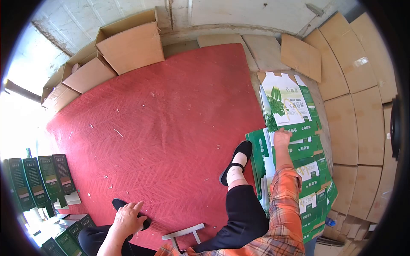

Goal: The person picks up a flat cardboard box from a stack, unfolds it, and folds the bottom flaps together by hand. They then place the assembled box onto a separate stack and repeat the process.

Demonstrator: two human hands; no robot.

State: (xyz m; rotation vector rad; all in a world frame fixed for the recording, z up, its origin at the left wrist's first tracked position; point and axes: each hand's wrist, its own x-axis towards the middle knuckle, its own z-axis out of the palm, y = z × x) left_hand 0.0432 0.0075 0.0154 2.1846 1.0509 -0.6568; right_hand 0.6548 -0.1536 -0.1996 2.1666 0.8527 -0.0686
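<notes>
My right hand (pixel 282 138) reaches to the stack on the right, its fingers curled at the near edge of a flat green-and-white printed carton (pixel 290 102). That carton lies on top at the far end of the stack, with a leafy plant picture on its white panel. More flat green cartons (pixel 305 170) overlap in a row beside my right forearm. My left hand (pixel 128 217) hangs above my left shoe (pixel 119 204), fingers apart and holding nothing.
A red mat (pixel 171 115) with scattered scraps covers the floor. Open brown boxes (pixel 132 45) line the far left, and brown cartons (pixel 341 119) are stacked at right. Dark green boxes (pixel 34 183) stand at left. A small stool-like frame (pixel 183 231) is near my legs.
</notes>
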